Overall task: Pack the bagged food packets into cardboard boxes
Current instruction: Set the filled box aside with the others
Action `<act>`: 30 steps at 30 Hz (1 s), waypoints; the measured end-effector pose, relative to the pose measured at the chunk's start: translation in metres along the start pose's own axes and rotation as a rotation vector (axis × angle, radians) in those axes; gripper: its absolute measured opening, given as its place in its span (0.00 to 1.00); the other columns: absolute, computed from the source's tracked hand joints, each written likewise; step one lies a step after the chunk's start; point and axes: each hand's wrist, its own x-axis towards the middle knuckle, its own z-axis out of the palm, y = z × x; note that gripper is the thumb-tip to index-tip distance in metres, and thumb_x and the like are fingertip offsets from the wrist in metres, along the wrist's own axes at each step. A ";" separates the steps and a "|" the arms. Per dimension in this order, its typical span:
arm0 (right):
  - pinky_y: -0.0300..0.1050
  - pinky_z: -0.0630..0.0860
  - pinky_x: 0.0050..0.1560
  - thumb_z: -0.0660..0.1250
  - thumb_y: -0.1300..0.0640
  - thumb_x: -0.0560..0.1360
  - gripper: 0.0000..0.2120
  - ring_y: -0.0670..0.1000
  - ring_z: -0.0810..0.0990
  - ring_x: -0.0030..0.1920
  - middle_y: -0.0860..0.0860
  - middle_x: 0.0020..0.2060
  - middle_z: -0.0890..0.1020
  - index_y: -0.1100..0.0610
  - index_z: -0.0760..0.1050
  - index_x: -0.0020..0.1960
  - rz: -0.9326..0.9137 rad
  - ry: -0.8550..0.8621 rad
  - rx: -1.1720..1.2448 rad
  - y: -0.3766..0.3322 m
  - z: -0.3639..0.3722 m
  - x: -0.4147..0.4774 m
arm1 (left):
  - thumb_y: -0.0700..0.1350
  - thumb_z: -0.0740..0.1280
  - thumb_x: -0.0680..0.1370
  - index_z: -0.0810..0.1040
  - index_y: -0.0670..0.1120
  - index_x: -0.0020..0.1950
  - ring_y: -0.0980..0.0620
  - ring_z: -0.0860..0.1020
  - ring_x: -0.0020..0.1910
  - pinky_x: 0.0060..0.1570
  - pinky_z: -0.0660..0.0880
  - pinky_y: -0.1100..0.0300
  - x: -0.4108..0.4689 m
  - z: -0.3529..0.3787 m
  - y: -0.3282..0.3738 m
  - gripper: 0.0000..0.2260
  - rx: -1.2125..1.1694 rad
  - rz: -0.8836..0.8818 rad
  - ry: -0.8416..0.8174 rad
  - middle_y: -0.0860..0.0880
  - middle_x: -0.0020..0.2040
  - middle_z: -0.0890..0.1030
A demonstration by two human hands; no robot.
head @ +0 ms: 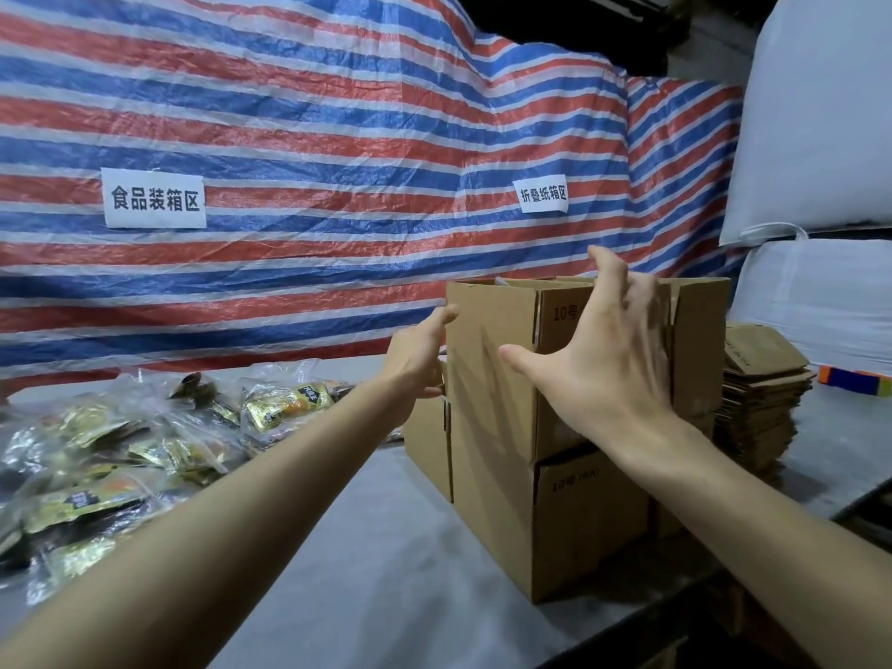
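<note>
Head view. Stacked cardboard boxes stand on the grey table [386, 548] at about 3 o'clock from frame centre; the top box [492, 379] sits on a lower box [579, 519], both printed "10号". The left hand [417, 359] is at the top box's 9 o'clock side, fingers extended and pressed flat against its left face. The right hand [613, 350] is in front of the top box's near right face, fingers spread wide and curled, blurred; whether it touches the cardboard, cannot tell. Neither hand holds a packet. Bagged food packets [120, 465], gold and dark in clear plastic, lie heaped on the table at 8 o'clock, well apart from both hands. A stack of flat cardboard [758, 403] sits just beside the boxes at their 3 o'clock. Behind: striped tarp [289, 113] with two paper signs [153, 198]; white sacks [820, 113] at 2 o'clock.
</note>
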 end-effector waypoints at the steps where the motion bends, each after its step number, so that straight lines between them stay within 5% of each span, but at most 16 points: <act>1: 0.45 0.74 0.55 0.81 0.40 0.62 0.52 0.55 0.71 0.62 0.55 0.64 0.65 0.51 0.54 0.75 -0.006 -0.012 -0.004 -0.005 0.000 0.000 | 0.64 0.62 0.80 0.76 0.55 0.60 0.54 0.76 0.43 0.36 0.73 0.57 -0.003 -0.004 0.000 0.17 0.003 0.000 0.001 0.56 0.46 0.77; 6: 0.52 0.78 0.57 0.78 0.47 0.69 0.33 0.53 0.71 0.60 0.55 0.60 0.70 0.56 0.69 0.67 -0.162 0.062 0.052 -0.035 0.001 -0.005 | 0.60 0.64 0.81 0.76 0.51 0.59 0.55 0.77 0.45 0.40 0.75 0.57 -0.019 -0.031 0.001 0.15 0.032 0.030 0.017 0.54 0.47 0.77; 8: 0.49 0.79 0.53 0.76 0.52 0.72 0.18 0.48 0.72 0.55 0.52 0.55 0.74 0.57 0.75 0.58 -0.288 0.076 0.128 -0.051 0.007 -0.010 | 0.57 0.66 0.81 0.80 0.47 0.58 0.54 0.80 0.47 0.41 0.75 0.59 -0.030 -0.050 0.001 0.15 0.057 0.087 0.033 0.51 0.51 0.81; 11: 0.46 0.81 0.42 0.74 0.55 0.74 0.07 0.43 0.75 0.44 0.46 0.46 0.77 0.52 0.76 0.47 -0.372 -0.055 0.265 -0.079 0.022 -0.018 | 0.49 0.69 0.80 0.85 0.46 0.47 0.55 0.83 0.43 0.40 0.76 0.62 -0.054 -0.089 -0.005 0.09 0.131 0.206 0.036 0.51 0.41 0.85; 16: 0.48 0.80 0.37 0.71 0.47 0.73 0.06 0.43 0.78 0.40 0.39 0.38 0.78 0.46 0.75 0.42 -0.420 -0.387 0.486 -0.136 0.070 -0.044 | 0.44 0.75 0.75 0.85 0.45 0.40 0.59 0.81 0.34 0.37 0.78 0.62 -0.098 -0.175 -0.022 0.05 0.515 0.370 0.105 0.51 0.35 0.84; 20: 0.41 0.76 0.35 0.71 0.43 0.73 0.10 0.43 0.79 0.37 0.40 0.34 0.80 0.46 0.77 0.37 -0.340 -0.604 0.636 -0.183 0.119 -0.079 | 0.50 0.71 0.76 0.83 0.52 0.47 0.56 0.79 0.45 0.41 0.70 0.61 -0.132 -0.256 -0.041 0.03 1.202 0.355 0.134 0.56 0.47 0.82; 26: 0.33 0.72 0.33 0.75 0.57 0.74 0.09 0.42 0.79 0.32 0.42 0.32 0.82 0.53 0.81 0.36 -0.191 -0.810 0.857 -0.252 0.175 -0.129 | 0.60 0.65 0.78 0.74 0.53 0.63 0.48 0.74 0.61 0.57 0.65 0.53 -0.181 -0.380 -0.051 0.18 1.636 0.082 0.349 0.51 0.59 0.75; 30: 0.44 0.78 0.37 0.76 0.59 0.73 0.06 0.47 0.82 0.34 0.48 0.32 0.84 0.54 0.83 0.37 -0.148 -0.876 0.916 -0.295 0.193 -0.145 | 0.53 0.65 0.76 0.71 0.49 0.64 0.44 0.73 0.62 0.60 0.67 0.51 -0.218 -0.455 -0.041 0.18 1.887 -0.141 0.588 0.46 0.62 0.73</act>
